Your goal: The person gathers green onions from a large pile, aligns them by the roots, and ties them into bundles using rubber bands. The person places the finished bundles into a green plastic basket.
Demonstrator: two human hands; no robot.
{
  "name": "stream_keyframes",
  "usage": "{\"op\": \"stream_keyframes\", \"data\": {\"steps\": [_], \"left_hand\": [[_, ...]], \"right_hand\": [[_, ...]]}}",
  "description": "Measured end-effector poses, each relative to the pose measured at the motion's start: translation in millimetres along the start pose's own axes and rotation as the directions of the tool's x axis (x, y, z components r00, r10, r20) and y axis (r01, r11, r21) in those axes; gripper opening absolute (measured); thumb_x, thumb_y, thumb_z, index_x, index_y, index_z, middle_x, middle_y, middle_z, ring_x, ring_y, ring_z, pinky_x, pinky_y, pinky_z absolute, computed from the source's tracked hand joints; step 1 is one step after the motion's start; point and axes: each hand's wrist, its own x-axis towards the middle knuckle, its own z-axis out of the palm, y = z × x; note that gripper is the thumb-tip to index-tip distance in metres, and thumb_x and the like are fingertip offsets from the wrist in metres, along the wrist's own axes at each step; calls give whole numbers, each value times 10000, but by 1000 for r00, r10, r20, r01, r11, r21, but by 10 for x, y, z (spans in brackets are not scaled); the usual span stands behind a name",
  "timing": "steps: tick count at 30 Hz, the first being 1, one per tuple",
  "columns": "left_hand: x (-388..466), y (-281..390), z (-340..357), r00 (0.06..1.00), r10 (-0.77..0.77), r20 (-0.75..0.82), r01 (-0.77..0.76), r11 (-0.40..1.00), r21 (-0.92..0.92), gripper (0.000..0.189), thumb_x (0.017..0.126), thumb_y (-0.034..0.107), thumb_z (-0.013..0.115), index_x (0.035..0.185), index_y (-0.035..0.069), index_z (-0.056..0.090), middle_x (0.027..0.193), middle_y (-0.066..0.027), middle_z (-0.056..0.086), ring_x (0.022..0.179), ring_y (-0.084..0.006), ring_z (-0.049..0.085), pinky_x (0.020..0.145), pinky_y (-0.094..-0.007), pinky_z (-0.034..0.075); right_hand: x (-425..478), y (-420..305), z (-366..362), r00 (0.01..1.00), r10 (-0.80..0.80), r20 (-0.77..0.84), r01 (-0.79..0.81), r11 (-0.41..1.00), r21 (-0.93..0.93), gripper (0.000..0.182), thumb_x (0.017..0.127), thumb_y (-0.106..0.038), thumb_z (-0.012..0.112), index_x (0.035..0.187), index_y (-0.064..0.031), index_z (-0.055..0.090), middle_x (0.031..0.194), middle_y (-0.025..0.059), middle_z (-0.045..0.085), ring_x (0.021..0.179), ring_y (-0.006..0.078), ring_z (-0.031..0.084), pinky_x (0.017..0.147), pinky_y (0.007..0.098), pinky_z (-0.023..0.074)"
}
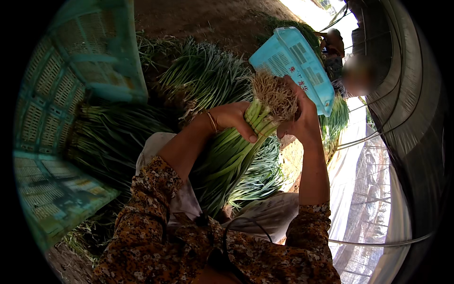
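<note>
My left hand (pixel 236 119) grips a bundle of leafy green stalks, probably garlic chives or green garlic (pixel 234 156), just below its roots. A thin reddish band (pixel 258 132) circles the pale stems there. The brown, fibrous root mass (pixel 273 93) points up and away from me, while the long leaves hang down towards my lap. On the other side, my right hand (pixel 301 110) cups the roots and upper stems, its palm against them. Some of its fingers are hidden behind the roots.
At left a green plastic crate (pixel 46 106) lies on its side with stacked bundles (pixel 117 138) in it. More greens (pixel 209 74) lie on the soil ahead. A turquoise crate (pixel 294 64) stands tilted beyond my right hand. Other people (pixel 333 44) are near the plastic sheeting (pixel 369 184).
</note>
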Motion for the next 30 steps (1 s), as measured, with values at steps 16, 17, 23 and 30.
{"op": "stream_keyframes", "data": {"steps": [16,17,23,30], "left_hand": [[276,-329,442,871,13,-491,400,560,725,1088,518,336,747,1389,70,153,958,-160,618,804,-304,614,683,-379,494],[260,-368,384,846,110,-522,344,635,691,1136,523,339,757,1391,54,82,986,-162,614,814,-306,616,694,-375,497],[469,-374,165,727,312,-611,-132,938,321,1273,578,357,812,1382,-7,-105,1282,-162,445,1143,-280,478,952,-333,385],[106,0,180,878,106,-467,-106,994,27,1007,609,404,794,1349,-7,250,1269,-150,450,1166,-278,446,978,-406,356]], "right_hand": [[192,-25,159,959,-271,-83,174,793,-583,522,709,-137,703,1183,-32,510,1142,152,555,1046,263,543,869,378,445],[174,43,100,889,-357,-288,182,851,-492,519,724,-148,702,1190,-36,502,1153,153,545,1062,269,533,878,384,442],[-686,805,432,970,243,34,-241,918,314,1038,630,-213,810,1380,1,125,1351,241,284,1264,327,313,1009,434,319],[-613,983,395,930,367,26,-308,738,600,698,616,-61,764,1218,1,415,1025,84,598,934,205,586,817,330,470]]}}
